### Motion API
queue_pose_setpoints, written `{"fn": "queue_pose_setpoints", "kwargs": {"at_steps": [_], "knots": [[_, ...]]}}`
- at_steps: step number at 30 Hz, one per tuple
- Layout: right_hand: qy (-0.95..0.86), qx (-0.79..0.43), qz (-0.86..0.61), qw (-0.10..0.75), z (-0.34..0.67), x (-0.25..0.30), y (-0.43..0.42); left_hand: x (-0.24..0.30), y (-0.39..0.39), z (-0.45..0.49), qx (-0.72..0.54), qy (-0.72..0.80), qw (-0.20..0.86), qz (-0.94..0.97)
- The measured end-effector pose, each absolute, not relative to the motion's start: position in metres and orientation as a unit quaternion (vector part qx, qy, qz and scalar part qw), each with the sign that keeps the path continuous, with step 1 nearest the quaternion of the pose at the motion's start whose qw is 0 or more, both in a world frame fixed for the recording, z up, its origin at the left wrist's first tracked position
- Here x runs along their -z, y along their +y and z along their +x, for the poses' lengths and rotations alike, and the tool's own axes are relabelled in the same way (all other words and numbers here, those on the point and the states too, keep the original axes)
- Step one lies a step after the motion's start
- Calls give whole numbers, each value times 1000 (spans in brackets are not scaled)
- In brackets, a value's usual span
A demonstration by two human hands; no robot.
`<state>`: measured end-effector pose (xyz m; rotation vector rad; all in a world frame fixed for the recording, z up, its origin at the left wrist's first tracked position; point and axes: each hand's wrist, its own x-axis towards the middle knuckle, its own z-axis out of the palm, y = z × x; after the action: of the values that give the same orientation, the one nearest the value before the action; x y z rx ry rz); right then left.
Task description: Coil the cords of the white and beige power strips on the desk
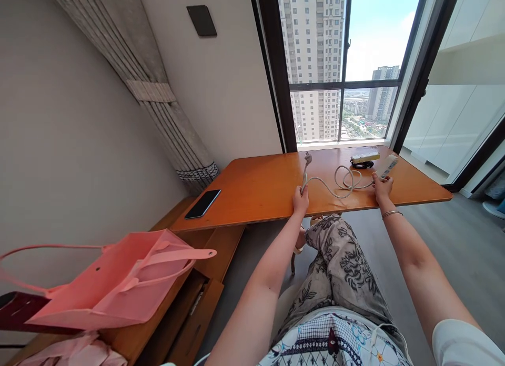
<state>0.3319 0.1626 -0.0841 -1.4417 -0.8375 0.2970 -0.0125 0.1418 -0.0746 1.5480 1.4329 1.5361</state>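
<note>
My left hand [301, 200] is closed round the white cord near its plug [307, 158], which points up above the fingers. In my right hand [382, 186] is a white power strip [386, 166], tilted, its socket face showing. Between the two hands the white cord [342, 195] runs in loose loops over the wooden table [260, 187]. Just beyond the power strip lies a second, yellowish power strip [365, 157] with a coiled black cord [362, 164] under it.
A dark-screened phone [203, 203] lies at the table's left end. A pink tote bag [114, 282] stands on the wooden cabinet [209, 303] at the lower left, with pink cloth [74, 350] below it. Behind the table is a window [343, 85].
</note>
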Motion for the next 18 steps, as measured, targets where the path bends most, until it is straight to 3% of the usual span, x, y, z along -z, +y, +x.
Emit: {"fn": "queue_pose_setpoints", "kwargs": {"at_steps": [10, 18], "knots": [[-207, -127, -632, 736, 389, 80, 149, 76, 161, -30, -670, 470, 414, 398], [-160, -144, -601, 770, 400, 82, 149, 60, 182, -125, -704, 493, 456, 231]]}}
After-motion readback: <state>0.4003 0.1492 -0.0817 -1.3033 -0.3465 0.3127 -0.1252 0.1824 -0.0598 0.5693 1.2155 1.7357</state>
